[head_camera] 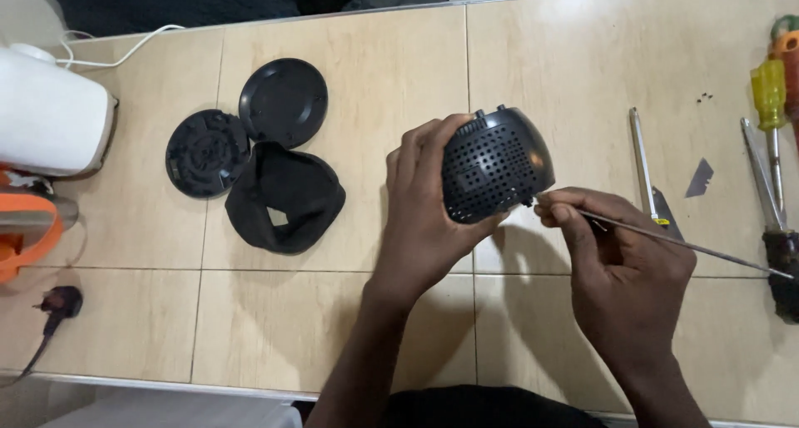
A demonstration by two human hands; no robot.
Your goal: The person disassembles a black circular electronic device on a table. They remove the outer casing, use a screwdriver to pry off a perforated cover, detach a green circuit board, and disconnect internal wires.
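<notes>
The left hand (424, 220) has its fingers (416, 149) wrapped around a black perforated dome-shaped shell (493, 163), holding it above the tiled worktop (374, 70). The right hand (620, 257) has its fingers (559, 213) pinched closed on a thin metal rod (682, 245), whose tip touches the shell's lower edge. Two black round discs (283, 102) and a black fabric sleeve (285, 197) lie well to the left; screwdrivers (770, 103) lie to the right.

1. My worktop is a beige tiled counter (349, 311).
2. Toward its left edge lie two round black discs (283, 102), touching, with a black fabric sleeve (285, 197) beside them.
3. A white appliance (50, 116) sits at the far left.
4. Screwdrivers (770, 103) lie along the right edge.
</notes>
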